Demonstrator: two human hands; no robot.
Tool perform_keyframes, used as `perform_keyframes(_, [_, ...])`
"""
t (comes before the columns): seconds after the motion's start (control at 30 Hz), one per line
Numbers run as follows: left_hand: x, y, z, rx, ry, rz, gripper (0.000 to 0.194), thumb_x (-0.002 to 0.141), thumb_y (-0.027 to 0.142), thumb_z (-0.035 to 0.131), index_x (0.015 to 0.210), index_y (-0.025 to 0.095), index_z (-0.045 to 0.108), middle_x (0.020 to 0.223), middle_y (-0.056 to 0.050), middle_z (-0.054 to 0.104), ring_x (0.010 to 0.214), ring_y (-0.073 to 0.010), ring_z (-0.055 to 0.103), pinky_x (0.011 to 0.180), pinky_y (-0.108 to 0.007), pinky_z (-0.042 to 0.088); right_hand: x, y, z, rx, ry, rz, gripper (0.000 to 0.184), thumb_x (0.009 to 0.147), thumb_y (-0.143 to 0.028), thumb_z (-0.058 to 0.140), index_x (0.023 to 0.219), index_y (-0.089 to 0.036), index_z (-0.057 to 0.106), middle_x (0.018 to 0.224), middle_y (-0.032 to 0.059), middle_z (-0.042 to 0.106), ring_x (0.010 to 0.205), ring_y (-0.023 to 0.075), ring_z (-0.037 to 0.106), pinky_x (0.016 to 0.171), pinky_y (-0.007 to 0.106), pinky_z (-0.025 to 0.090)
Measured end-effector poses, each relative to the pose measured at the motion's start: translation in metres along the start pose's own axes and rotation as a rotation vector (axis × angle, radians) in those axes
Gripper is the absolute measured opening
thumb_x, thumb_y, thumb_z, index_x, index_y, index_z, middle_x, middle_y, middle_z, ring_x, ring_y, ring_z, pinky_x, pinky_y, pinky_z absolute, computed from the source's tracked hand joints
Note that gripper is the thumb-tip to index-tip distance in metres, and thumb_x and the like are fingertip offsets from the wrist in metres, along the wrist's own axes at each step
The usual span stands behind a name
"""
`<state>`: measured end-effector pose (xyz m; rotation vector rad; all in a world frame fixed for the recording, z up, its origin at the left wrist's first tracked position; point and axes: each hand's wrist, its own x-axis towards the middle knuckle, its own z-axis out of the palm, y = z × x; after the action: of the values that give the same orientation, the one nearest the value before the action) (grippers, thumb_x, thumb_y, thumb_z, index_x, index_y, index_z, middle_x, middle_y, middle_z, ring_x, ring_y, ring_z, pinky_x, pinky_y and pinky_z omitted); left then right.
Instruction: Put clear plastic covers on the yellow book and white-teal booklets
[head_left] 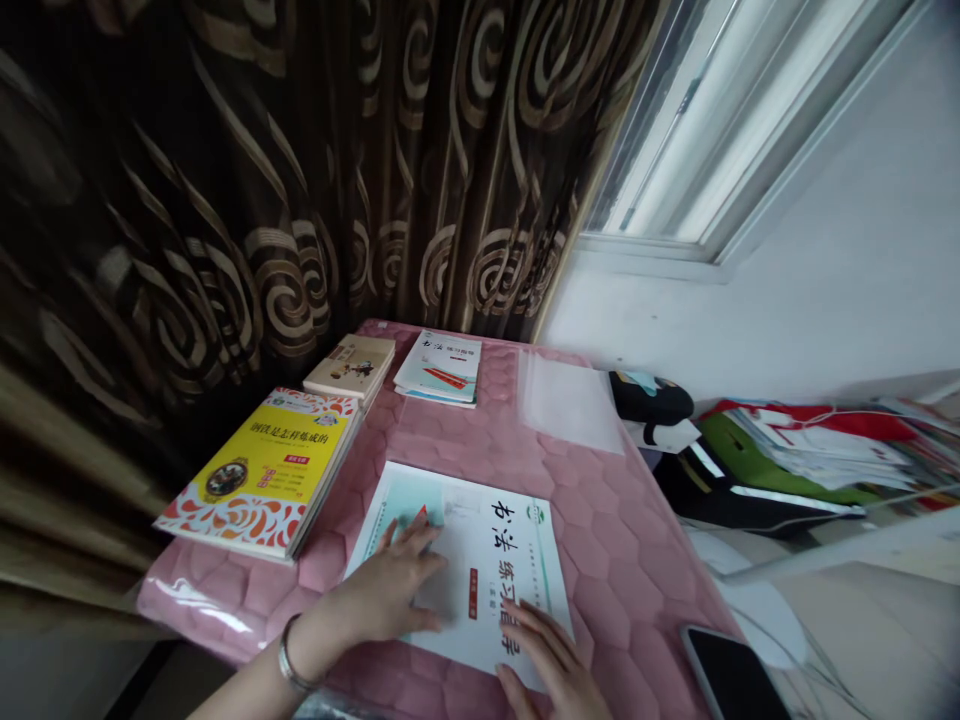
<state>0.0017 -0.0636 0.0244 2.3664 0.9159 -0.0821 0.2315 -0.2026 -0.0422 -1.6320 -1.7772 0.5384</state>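
The book (457,550) lies flat on the pink table (637,560), right in front of you. Your left hand (397,590) rests on its cover with the fingers spread. Your right hand (555,660) lies on its near right corner, fingers a bit bent. Your hands are apart and loose. Big black writing on the book says 书法练习指导; the words in its red box are too small to read.

Left of the book is a yellow book (262,450) that says 钢铁是怎样炼成的. A tan book (352,365) lies farther off to its left. Past the book are thin books (442,365) with a red shape on top. A smooth white sheet (570,400) lies past it to the right. Right of the book is a flat, dark phone (731,672). The table top looks puffy, with six-sided shapes.
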Motion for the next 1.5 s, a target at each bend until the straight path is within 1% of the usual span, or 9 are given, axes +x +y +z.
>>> perform_keyframes(0.13, [-0.022, -0.013, 0.003, -0.025, -0.054, -0.009, 0.086, 0.067, 0.045, 0.078, 0.144, 0.025, 0.045, 0.162, -0.014, 0.018, 0.150, -0.0352, 0.007, 0.117, -0.063, 0.007, 0.003, 0.008, -0.009, -0.221, -0.226, -0.046, 0.048, 0.083, -0.044, 0.064, 0.128, -0.024, 0.065, 0.147, 0.0081, 0.047, 0.139, 0.0349, 0.038, 0.111, 0.051, 0.040])
perform_keyframes(0.23, [-0.024, -0.020, 0.008, -0.056, -0.022, 0.031, 0.084, 0.068, 0.044, 0.077, 0.144, 0.027, 0.046, 0.162, -0.013, 0.017, 0.150, -0.0338, 0.007, 0.117, -0.062, 0.007, 0.004, -0.001, -0.014, -0.267, -0.319, 0.024, 0.051, 0.083, -0.037, 0.065, 0.133, -0.026, 0.061, 0.152, 0.0045, 0.039, 0.143, 0.0339, 0.031, 0.115, 0.051, 0.034])
perform_keyframes(0.47, [-0.024, -0.021, 0.007, -0.062, -0.035, 0.020, 0.078, 0.070, 0.032, 0.074, 0.143, 0.028, 0.047, 0.162, -0.011, 0.017, 0.150, -0.0313, 0.007, 0.118, -0.060, 0.004, 0.011, -0.020, -0.021, -0.252, -0.355, 0.136, 0.043, 0.088, -0.030, 0.056, 0.131, -0.029, 0.062, 0.150, 0.0003, 0.043, 0.144, 0.0276, 0.030, 0.117, 0.048, 0.032])
perform_keyframes(0.83, [-0.024, -0.027, 0.009, -0.074, -0.014, 0.051, 0.073, 0.071, 0.032, 0.075, 0.140, 0.027, 0.050, 0.161, -0.013, 0.020, 0.150, -0.0324, 0.009, 0.117, -0.061, 0.005, 0.015, -0.025, -0.024, -0.233, -0.338, 0.142, 0.041, 0.087, -0.027, 0.057, 0.127, -0.029, 0.065, 0.148, 0.0025, 0.047, 0.143, 0.0277, 0.033, 0.115, 0.050, 0.033])
perform_keyframes(0.97, [-0.024, -0.022, 0.005, -0.065, 0.012, 0.037, 0.058, 0.073, 0.031, 0.072, 0.129, 0.024, 0.061, 0.158, -0.013, 0.028, 0.149, -0.0318, 0.015, 0.118, -0.057, 0.010, 0.018, -0.029, -0.027, -0.222, -0.343, 0.122, 0.035, 0.090, -0.032, 0.053, 0.121, -0.029, 0.069, 0.144, 0.0019, 0.052, 0.141, 0.0278, 0.036, 0.113, 0.049, 0.035])
perform_keyframes(1.1, [-0.029, -0.025, -0.006, -0.114, 0.082, 0.039, 0.028, 0.082, 0.036, 0.064, 0.107, 0.026, 0.072, 0.143, -0.008, 0.055, 0.138, -0.0267, 0.043, 0.113, -0.042, 0.032, 0.021, -0.033, -0.033, -0.228, -0.261, 0.109, 0.033, 0.096, -0.032, 0.043, 0.103, -0.030, 0.075, 0.120, 0.0012, 0.071, 0.123, 0.0238, 0.058, 0.102, 0.037, 0.046])
perform_keyframes(1.23, [-0.037, -0.036, -0.028, -0.143, 0.252, -0.042, 0.020, 0.085, 0.033, 0.057, 0.093, 0.025, 0.073, 0.106, -0.005, 0.074, 0.101, -0.0219, 0.067, 0.090, -0.029, 0.046, 0.028, -0.030, -0.038, -0.332, -0.108, 0.200, 0.035, 0.097, -0.035, 0.039, 0.094, -0.030, 0.073, 0.094, 0.0014, 0.076, 0.083, 0.0211, 0.071, 0.072, 0.029, 0.052])
perform_keyframes(1.37, [-0.036, -0.051, -0.041, -0.333, 0.505, -0.164, 0.018, 0.080, 0.036, 0.058, 0.078, 0.022, 0.068, 0.073, -0.001, 0.070, 0.072, -0.0183, 0.064, 0.067, -0.025, 0.045, 0.043, -0.022, -0.043, -0.359, 0.044, 0.183, 0.037, 0.097, -0.040, 0.038, 0.087, -0.030, 0.072, 0.083, 0.0020, 0.076, 0.073, 0.0194, 0.069, 0.065, 0.025, 0.047])
perform_keyframes(1.5, [-0.023, -0.061, -0.035, -0.696, 0.640, -0.172, 0.020, 0.069, 0.040, 0.063, 0.071, 0.020, 0.060, 0.063, 0.002, 0.062, 0.065, -0.0159, 0.059, 0.061, -0.024, 0.044, 0.062, -0.023, -0.049, -0.384, 0.090, 0.196, 0.037, 0.095, -0.042, 0.040, 0.082, -0.029, 0.071, 0.079, 0.0027, 0.075, 0.072, 0.0197, 0.069, 0.062, 0.025, 0.045])
